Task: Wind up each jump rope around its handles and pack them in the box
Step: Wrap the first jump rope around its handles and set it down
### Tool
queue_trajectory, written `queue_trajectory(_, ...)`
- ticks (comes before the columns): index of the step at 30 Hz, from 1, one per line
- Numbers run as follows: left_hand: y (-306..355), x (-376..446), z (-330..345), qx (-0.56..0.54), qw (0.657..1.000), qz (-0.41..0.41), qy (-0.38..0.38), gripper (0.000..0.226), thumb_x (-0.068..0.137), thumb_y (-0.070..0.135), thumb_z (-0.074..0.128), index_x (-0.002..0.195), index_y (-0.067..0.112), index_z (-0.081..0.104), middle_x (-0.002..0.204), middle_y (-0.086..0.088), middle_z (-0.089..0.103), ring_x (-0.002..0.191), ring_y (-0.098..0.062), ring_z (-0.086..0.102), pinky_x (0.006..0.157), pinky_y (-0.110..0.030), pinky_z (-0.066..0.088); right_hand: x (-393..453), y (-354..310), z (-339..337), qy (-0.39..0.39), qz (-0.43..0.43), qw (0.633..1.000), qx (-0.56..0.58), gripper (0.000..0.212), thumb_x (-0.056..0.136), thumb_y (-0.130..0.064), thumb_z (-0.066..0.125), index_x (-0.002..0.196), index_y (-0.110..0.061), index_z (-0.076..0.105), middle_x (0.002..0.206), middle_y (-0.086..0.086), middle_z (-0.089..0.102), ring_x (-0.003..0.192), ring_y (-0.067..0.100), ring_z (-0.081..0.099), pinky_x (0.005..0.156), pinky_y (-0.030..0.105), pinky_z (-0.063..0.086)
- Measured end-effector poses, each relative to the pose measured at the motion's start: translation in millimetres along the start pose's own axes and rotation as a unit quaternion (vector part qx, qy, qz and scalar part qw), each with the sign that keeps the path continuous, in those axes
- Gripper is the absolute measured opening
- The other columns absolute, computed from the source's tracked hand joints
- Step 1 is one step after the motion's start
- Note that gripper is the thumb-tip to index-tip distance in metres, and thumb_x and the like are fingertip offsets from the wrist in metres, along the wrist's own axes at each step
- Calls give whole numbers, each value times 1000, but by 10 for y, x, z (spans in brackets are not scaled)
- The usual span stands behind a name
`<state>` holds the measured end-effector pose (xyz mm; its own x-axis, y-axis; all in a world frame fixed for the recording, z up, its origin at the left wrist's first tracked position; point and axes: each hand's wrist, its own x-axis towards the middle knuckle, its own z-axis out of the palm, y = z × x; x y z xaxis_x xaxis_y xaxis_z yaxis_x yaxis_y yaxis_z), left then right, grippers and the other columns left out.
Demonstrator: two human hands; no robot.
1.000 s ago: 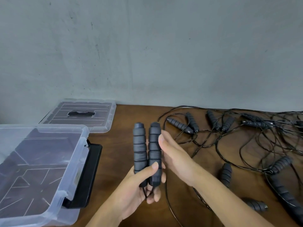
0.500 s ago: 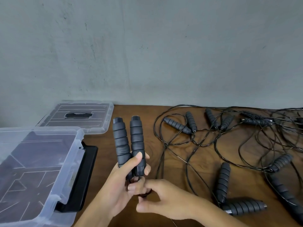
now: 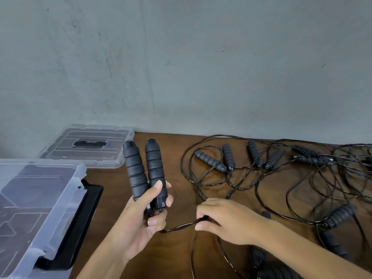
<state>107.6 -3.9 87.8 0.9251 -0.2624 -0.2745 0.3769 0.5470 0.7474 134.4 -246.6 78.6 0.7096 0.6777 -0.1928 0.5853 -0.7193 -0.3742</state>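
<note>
My left hand (image 3: pixel 141 218) grips two black ribbed jump rope handles (image 3: pixel 145 170) side by side at their lower ends, and they stand upright above the wooden table (image 3: pixel 177 254). A thin black cord (image 3: pixel 177 226) runs from the bottom of the handles to my right hand (image 3: pixel 227 220), which pinches it just above the table. The clear plastic box (image 3: pixel 36 202) with a black latch stands open at the left, with nothing inside that I can see.
The box's clear lid (image 3: pixel 88 147) lies flat at the back left against the grey wall. Several more black handles (image 3: pixel 211 161) and tangled cords (image 3: pixel 302 178) cover the right half of the table. More handles (image 3: pixel 340 215) lie near my right forearm.
My left hand has carried the two handles leftward and lower. My right hand left the handles, dropped to the cord below them and now pulls it out to the right.
</note>
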Motion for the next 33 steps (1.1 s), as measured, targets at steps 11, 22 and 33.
queue_trajectory(11,-35,350,421,44,991,92,88,31,93,28,68,112,5,59,79,-12,56,50,-13,34,45,-22,31,-347,584,-549,94,34,994,-49,25,104,-53,36,99,-34,50,92,-18,54,87,0,51,71,19,41)
queue_trajectory(22,-227,484,651,139,987,-85,-4,43,86,23,85,117,9,59,81,-6,57,55,-8,32,47,-17,30,-323,802,-889,300,-83,904,-293,57,97,-68,33,69,-23,54,55,-9,47,43,12,44,39,25,28)
queue_trajectory(33,-337,573,952,295,935,-180,-83,19,89,14,81,90,17,62,80,-2,56,54,-6,31,47,-14,26,-231,676,-1123,309,-237,859,-332,29,94,-34,66,78,-18,47,69,-5,38,54,18,37,45,29,20)
